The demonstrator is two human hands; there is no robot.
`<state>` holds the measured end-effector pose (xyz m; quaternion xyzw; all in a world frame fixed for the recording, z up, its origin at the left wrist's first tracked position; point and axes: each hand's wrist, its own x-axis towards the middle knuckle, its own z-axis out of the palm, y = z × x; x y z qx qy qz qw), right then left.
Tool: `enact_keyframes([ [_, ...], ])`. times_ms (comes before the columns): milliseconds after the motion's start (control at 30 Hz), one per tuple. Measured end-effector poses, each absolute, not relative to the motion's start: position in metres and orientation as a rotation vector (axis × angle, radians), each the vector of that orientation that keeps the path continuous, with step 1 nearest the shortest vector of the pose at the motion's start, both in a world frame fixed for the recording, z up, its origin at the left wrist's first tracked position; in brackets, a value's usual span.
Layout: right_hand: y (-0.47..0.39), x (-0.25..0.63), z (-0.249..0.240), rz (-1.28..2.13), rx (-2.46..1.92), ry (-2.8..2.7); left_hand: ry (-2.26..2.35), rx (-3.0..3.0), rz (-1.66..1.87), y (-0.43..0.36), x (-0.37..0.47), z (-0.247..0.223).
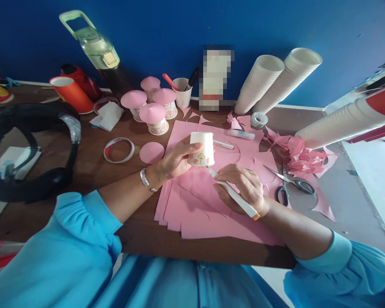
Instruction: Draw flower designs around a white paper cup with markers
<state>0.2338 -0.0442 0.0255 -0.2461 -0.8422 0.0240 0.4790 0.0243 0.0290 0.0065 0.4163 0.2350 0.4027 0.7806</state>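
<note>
My left hand is closed round a white paper cup, held upside down with its wide rim lowest. Red and yellow flowers are drawn near that rim. In my right hand is a white marker with an orange end, its tip at or very near the cup's rim. Beneath both hands lies a fanned stack of pink paper sheets. A pink paper disc rests on the table left of the cup. Behind it stand several decorated cups with pink cone tops.
Scissors lie on the right by crumpled pink scraps. Tall stacks of white cups lean at the back. A tape ring, a black headset and a bottle occupy the left. A glue stick lies on the paper.
</note>
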Motion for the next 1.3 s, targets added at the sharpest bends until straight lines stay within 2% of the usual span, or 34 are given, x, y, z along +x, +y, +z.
enact_keyframes([
  [1300,-0.0450,0.2323,0.0270,0.044,-0.591,-2.119,0.487,0.910,0.834,0.0291,0.0218,0.0029],
])
